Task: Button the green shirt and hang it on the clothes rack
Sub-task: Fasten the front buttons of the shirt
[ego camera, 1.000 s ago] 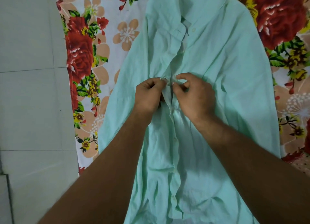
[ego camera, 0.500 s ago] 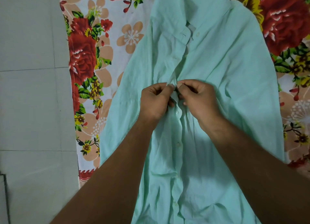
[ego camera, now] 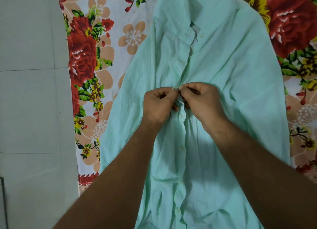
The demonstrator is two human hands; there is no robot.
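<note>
The pale green shirt (ego camera: 231,70) lies flat, front up, on a flowered sheet, its collar at the top of the view. Several small white buttons below my hands are closed along the placket; the collar button (ego camera: 202,35) lies open. My left hand (ego camera: 158,107) pinches the left placket edge at mid-chest. My right hand (ego camera: 203,100) pinches the opposite edge, fingertips touching the left hand's. The button between them is hidden by my fingers. No clothes rack is in view.
The flowered bedsheet (ego camera: 85,60), red roses on white, spreads under the shirt and past both its sides. Grey floor tiles (ego camera: 29,108) fill the left of the view beyond the sheet's edge.
The view has shifted so shirt and hands sit slightly lower and to the right. My hands stay pinched together on the placket at the same spot, fingers working a little.
</note>
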